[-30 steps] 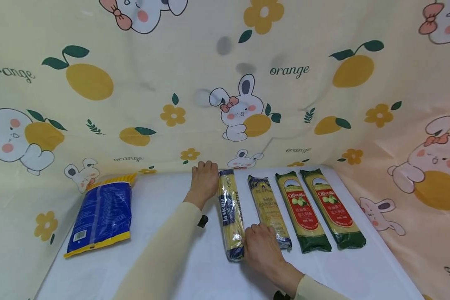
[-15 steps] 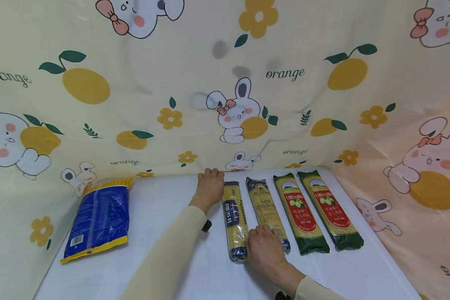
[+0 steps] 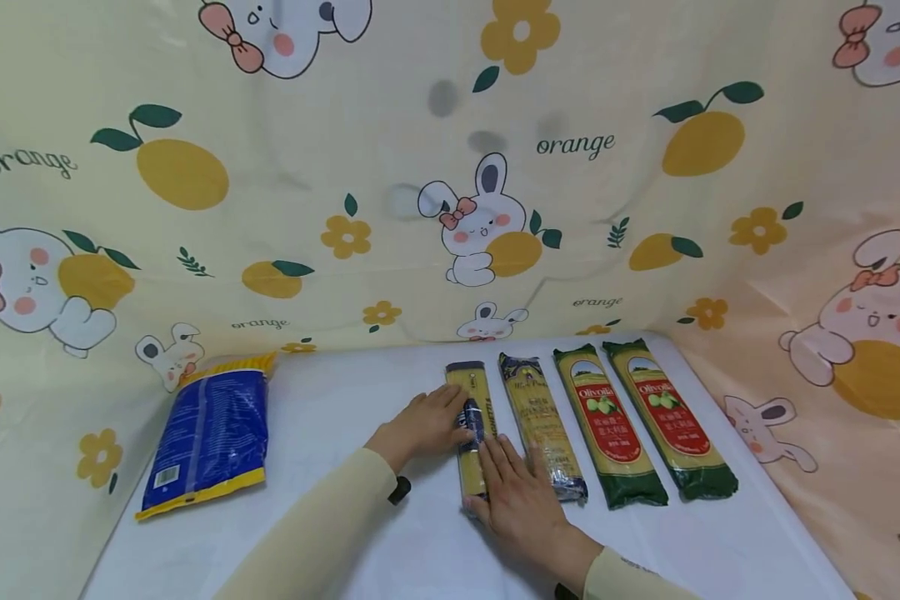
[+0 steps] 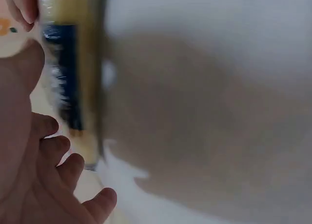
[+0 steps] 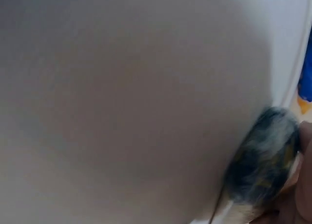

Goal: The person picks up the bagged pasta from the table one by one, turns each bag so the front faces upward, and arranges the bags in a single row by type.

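Observation:
In the head view a yellow spaghetti pack with a dark blue label lies lengthwise on the white table. My left hand reaches over its left side, fingertips at the label; the left wrist view shows loosely bent fingers beside the pack. Across the pack's near half lies my right hand, fingers extended and thumb towards its near end. That dark, shiny end shows in the right wrist view, with only part of the hand visible. Both hands cover parts of the label and wrapper.
Right of the pack lie another yellow pasta pack and two green-ended packs with red labels, one nearer and one farther right. A large blue and yellow bag lies at the left. A printed cloth hangs behind the table.
My left hand has come down from the spaghetti pack's far end onto its middle. The right hand has shifted from the pack's right side to lie over it, with its fingers straightened.

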`<state>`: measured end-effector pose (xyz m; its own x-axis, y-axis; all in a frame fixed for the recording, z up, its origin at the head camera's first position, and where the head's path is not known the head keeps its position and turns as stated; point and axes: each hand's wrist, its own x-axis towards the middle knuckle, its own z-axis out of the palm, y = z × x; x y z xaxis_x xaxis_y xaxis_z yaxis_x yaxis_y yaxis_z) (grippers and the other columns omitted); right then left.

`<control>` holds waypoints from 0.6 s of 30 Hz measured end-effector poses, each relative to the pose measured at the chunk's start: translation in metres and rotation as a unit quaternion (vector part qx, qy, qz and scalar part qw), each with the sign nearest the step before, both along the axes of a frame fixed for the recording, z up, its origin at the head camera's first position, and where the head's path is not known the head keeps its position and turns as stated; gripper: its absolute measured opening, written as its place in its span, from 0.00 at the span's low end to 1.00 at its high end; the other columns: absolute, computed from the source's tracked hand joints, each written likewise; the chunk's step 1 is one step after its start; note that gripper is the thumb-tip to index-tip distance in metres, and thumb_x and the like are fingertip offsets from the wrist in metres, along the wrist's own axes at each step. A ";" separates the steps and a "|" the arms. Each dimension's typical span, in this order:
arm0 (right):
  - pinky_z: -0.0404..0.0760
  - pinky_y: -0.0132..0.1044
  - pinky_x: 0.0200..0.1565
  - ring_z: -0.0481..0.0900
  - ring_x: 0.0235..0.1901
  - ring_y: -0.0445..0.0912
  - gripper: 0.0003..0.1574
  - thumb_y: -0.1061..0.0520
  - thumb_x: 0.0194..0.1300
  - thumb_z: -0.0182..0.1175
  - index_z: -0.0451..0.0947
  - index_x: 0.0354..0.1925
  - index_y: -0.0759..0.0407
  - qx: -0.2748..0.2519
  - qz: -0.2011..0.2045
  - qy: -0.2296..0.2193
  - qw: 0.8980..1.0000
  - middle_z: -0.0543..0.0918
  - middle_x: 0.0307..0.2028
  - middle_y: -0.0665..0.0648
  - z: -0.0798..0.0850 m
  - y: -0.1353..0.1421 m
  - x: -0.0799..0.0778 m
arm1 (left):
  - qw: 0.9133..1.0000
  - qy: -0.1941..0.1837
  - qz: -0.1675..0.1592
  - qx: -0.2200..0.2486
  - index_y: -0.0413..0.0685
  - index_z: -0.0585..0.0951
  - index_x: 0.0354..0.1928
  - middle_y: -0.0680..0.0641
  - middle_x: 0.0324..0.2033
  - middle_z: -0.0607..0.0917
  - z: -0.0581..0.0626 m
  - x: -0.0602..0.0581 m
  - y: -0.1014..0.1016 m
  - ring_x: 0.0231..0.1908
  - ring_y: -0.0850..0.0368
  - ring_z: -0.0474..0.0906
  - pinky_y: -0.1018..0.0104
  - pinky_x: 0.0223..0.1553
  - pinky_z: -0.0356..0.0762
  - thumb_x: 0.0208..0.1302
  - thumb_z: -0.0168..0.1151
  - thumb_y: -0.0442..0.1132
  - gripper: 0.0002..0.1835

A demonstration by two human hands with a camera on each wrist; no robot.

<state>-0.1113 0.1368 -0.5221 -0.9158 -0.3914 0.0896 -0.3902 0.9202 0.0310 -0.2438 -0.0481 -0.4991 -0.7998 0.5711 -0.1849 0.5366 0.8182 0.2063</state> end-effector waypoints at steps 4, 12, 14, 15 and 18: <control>0.52 0.69 0.77 0.61 0.80 0.58 0.51 0.28 0.79 0.47 0.64 0.79 0.63 0.003 0.004 -0.030 1.000 0.65 0.80 0.62 -0.002 0.001 -0.005 | 1.000 -0.016 -0.011 -0.013 0.45 0.53 0.85 0.45 0.84 0.53 -0.010 0.004 -0.003 0.84 0.49 0.49 0.44 0.80 0.54 0.79 0.48 0.66 0.45; 0.49 0.69 0.78 0.59 0.81 0.58 0.50 0.29 0.80 0.47 0.62 0.80 0.63 -0.001 -0.011 -0.050 0.999 0.63 0.80 0.62 -0.001 0.009 -0.012 | 1.000 0.009 -0.015 -0.004 0.44 0.54 0.84 0.44 0.84 0.53 -0.014 0.004 0.009 0.83 0.49 0.50 0.45 0.80 0.57 0.80 0.47 0.65 0.44; 0.49 0.69 0.78 0.59 0.81 0.58 0.49 0.29 0.80 0.47 0.62 0.80 0.63 0.002 -0.013 -0.050 0.999 0.63 0.80 0.62 -0.001 0.012 -0.013 | 1.000 0.008 -0.014 -0.009 0.44 0.53 0.85 0.44 0.84 0.52 -0.014 0.003 0.012 0.84 0.49 0.49 0.46 0.80 0.57 0.80 0.47 0.65 0.45; 0.49 0.69 0.78 0.59 0.81 0.58 0.49 0.30 0.80 0.47 0.62 0.80 0.63 0.004 -0.011 -0.046 0.999 0.64 0.80 0.62 -0.001 0.012 -0.014 | 1.000 0.007 -0.012 -0.011 0.44 0.52 0.85 0.44 0.85 0.52 -0.014 0.003 0.012 0.84 0.50 0.48 0.46 0.80 0.57 0.80 0.46 0.65 0.45; 0.53 0.71 0.76 0.63 0.79 0.59 0.48 0.30 0.79 0.50 0.66 0.77 0.64 0.008 0.002 -0.021 1.000 0.68 0.78 0.62 0.000 0.011 -0.017 | 1.000 0.000 -0.003 -0.019 0.46 0.51 0.85 0.46 0.85 0.50 -0.016 0.002 0.011 0.84 0.51 0.47 0.48 0.80 0.56 0.80 0.45 0.66 0.45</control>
